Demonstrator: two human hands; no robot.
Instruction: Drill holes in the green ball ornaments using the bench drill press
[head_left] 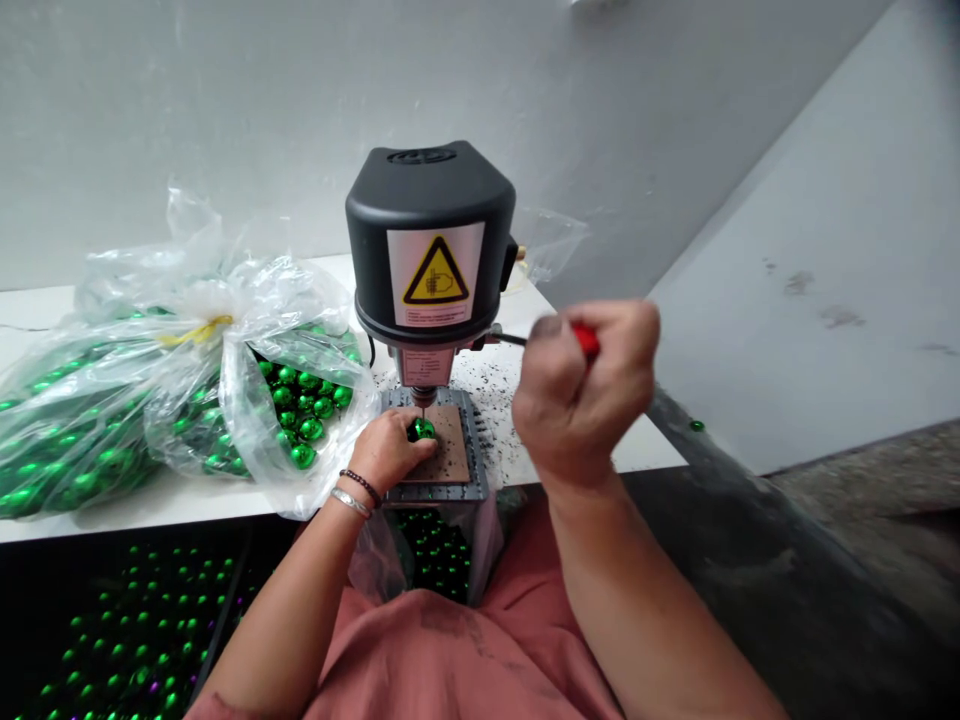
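A black bench drill press (pixel 431 240) with a yellow hand-hazard label stands on the white table. Its thin bit points down at a shiny green ball (pixel 424 429), and whether the tip has entered the ball I cannot tell. My left hand (pixel 390 445) pinches that ball on the brown board (pixel 452 450) that covers the drill's base. Out to the right, my right hand (pixel 589 385) is wrapped round the red-knobbed lever (pixel 586 343) of the drill, slightly blurred.
Clear plastic bags (pixel 195 390) of green balls lie on the table (pixel 645 445) at left, one tied with yellow. Dark shavings (pixel 499 400) litter the right side. Below the edge are more green balls (pixel 435 555) in a bag and a dark container (pixel 142 630). One ball (pixel 697 426) sits far right.
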